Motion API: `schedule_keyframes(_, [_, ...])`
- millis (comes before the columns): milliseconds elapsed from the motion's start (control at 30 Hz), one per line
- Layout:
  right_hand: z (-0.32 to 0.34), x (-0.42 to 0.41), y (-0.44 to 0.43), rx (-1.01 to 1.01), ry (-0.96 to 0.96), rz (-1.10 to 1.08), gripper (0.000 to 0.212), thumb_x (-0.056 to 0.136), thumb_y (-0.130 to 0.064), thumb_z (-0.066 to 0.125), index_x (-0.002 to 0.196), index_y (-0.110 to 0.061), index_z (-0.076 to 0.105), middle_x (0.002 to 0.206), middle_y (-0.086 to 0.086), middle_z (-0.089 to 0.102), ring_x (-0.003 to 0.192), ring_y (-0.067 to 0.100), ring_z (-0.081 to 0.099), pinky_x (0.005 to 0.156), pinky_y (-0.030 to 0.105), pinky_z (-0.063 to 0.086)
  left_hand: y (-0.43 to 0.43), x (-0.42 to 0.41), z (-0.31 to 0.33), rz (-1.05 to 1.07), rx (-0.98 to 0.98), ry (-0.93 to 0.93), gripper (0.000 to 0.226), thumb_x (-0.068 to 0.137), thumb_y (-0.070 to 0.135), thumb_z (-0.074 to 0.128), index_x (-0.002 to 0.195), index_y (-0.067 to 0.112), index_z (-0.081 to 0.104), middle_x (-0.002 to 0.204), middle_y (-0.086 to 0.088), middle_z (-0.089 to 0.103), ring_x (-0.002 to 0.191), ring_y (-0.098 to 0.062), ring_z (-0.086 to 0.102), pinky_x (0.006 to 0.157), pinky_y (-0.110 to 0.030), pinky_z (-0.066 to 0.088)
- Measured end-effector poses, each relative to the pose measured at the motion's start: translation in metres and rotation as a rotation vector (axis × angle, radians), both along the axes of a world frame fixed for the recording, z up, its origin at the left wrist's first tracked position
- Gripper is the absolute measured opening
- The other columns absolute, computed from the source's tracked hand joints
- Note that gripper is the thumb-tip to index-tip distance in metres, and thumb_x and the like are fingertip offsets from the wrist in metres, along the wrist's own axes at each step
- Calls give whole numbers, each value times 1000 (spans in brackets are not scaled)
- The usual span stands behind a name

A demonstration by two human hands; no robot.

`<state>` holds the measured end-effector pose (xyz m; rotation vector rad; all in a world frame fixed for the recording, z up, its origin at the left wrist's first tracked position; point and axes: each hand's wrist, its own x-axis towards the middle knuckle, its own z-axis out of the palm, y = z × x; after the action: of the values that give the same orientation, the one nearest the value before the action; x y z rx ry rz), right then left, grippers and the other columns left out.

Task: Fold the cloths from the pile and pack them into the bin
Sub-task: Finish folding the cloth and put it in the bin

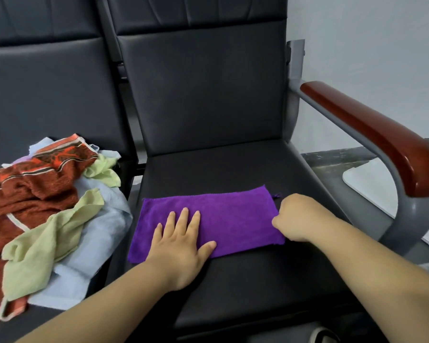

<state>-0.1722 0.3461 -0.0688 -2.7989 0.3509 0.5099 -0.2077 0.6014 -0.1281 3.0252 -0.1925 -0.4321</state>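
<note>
The right hand (298,216) curls at the right edge of the purple cloth (233,219), its fingertips tucked out of sight beneath the knuckles. The left hand (181,241) covers the cloth's near left part. The pile (35,194) runs off the left edge, its light blue cloth (104,233) mostly buried. A white thing (372,189) behind the armrest (372,134) is cut by the right edge and cannot be identified.

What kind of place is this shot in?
Probably a waiting room or lobby rather than a home: black padded seats linked in a row, a grey metal frame with a wooden armrest, and a plain pale wall.
</note>
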Motion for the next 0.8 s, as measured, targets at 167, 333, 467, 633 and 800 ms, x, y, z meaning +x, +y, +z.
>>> schedule_keyframes(167, [3,0,-19,547,55,-212,9,96,-9,63,88,-11,66,71,8,67,63,19,61,50,23,46,2,0,2,-21,23,29,82,97,72,15,159,31,-18,167,1,-23,154,-26,-21,126,-50,-5])
schedule_keyframes(333, [11,-6,-17,1130,256,-612,12,104,-12,60,94,-17,62,57,-3,65,48,8,64,37,17,46,2,1,1,-25,35,38,82,96,73,15,158,31,-19,167,1,-24,154,-26,-22,126,-50,-5])
schedule_keyframes(467, [0,-8,-13,1051,195,-576,14,106,-14,54,97,-20,62,67,-2,59,54,8,56,46,21,48,2,1,1,-23,42,50,82,96,73,15,158,31,-20,166,1,-25,154,-25,-22,126,-49,-5])
schedule_keyframes(633, [-10,-6,-19,776,98,-439,15,105,-15,52,105,-19,67,86,8,61,64,13,55,56,25,49,3,1,2,-28,45,59,83,96,73,14,158,31,-21,166,1,-25,153,-25,-22,126,-49,-6])
schedule_keyframes(800, [-5,-8,-28,777,167,-275,14,92,-15,77,105,-15,73,87,5,68,68,13,59,68,28,58,3,0,4,-36,48,77,83,96,73,14,157,31,-23,165,1,-28,153,-25,-24,126,-48,-6])
